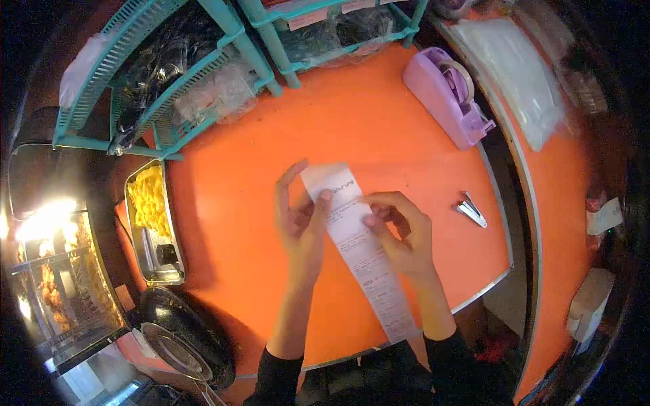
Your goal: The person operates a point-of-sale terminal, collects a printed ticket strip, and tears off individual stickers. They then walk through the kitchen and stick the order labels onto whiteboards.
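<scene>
A long printed paper receipt [369, 260] hangs over the orange table, its lower end reaching toward my body. My left hand [301, 223] holds it near the top, thumb on the printed face and fingers partly hidden behind. On the right edge, my right hand [406, 237] is closed, with thumb and index finger pinching the paper. Right of that hand, a small stapler [472, 210] lies on the table.
A purple tape dispenser [443, 95] stands at the back right. Teal racks [233, 40] with plastic bags line the back. At left are a metal tray [177, 254] of yellow food, a black round pan [217, 331] and a brightly lit food case [64, 284].
</scene>
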Motion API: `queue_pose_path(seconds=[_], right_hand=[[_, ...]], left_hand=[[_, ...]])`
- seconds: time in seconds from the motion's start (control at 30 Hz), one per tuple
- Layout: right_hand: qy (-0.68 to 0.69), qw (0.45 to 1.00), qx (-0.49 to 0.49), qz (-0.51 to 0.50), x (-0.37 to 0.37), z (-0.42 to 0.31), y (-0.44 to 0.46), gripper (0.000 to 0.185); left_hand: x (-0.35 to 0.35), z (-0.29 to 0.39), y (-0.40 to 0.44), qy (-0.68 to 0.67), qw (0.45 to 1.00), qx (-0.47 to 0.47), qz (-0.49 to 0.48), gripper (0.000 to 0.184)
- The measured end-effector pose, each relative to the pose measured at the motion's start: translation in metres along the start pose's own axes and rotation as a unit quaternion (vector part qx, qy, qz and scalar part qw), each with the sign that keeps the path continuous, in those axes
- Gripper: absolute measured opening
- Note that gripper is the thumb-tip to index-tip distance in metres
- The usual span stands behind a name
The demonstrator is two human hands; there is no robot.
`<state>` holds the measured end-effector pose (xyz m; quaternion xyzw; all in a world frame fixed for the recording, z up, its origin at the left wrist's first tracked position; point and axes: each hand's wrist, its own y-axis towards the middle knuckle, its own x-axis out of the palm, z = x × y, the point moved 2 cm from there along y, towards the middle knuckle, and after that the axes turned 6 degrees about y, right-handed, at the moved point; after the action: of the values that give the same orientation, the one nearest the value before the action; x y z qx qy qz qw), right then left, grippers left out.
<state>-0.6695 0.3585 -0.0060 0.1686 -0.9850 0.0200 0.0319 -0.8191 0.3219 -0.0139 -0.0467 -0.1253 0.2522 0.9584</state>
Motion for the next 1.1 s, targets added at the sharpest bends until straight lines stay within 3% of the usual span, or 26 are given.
queue_pose_path(seconds=[0.27,0.4,0.47,0.67,0.77,1.1], right_hand=[[-0.053,0.991,0.096,-0.08,-0.014,-0.015,-0.011,0.026],[-0.027,0.995,0.075,-0.056,-0.016,-0.001,-0.012,0.026],[-0.008,0.998,0.058,-0.02,-0.017,0.002,-0.009,0.025],[0.023,1.0,0.014,-0.002,-0.016,0.007,0.002,0.023],[-0.007,1.0,0.014,0.001,-0.016,0.003,0.003,0.023],[-0.016,1.0,0.009,0.011,-0.018,0.005,-0.004,0.024]], left_hand=[[-0.001,-0.002,0.023,-0.011,0.997,0.005,0.071,0.044],[0.0,-0.006,0.031,-0.016,0.998,0.0,0.06,0.044],[0.004,-0.004,0.03,-0.036,0.998,-0.048,0.026,0.042],[0.023,0.002,0.011,0.032,0.999,-0.014,-0.019,0.046],[0.017,0.004,0.01,0.045,0.998,-0.047,-0.026,0.047],[0.015,0.009,0.011,0.026,0.999,-0.021,-0.009,0.047]])
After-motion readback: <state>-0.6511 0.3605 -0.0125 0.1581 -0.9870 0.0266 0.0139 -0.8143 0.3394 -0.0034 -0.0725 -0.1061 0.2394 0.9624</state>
